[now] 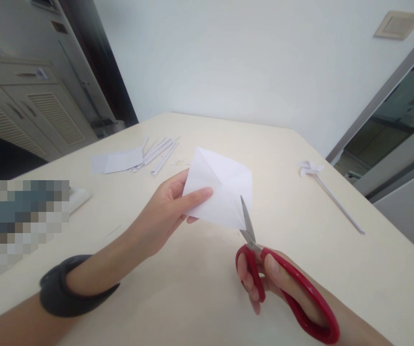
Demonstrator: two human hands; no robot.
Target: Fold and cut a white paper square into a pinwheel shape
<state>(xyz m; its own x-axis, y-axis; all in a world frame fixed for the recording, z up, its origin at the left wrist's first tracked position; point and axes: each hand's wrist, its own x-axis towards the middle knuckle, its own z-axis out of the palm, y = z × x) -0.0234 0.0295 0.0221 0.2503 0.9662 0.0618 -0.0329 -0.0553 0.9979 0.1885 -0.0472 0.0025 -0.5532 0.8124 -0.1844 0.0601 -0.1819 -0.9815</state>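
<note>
At the far left edge of the table (199,298) sits a blurred patch with a small white object (79,198) beside it. Behind lie loose paper sheets (117,161) and cut strips (159,153), well apart from your hands. Your left hand (167,211) pinches the creased white paper (221,190), thumb on top. Your right hand (268,281) is closed through the red scissors (282,283), whose blades meet the paper's lower edge. Far right, a paper pinwheel (322,185) lies flat.
</note>
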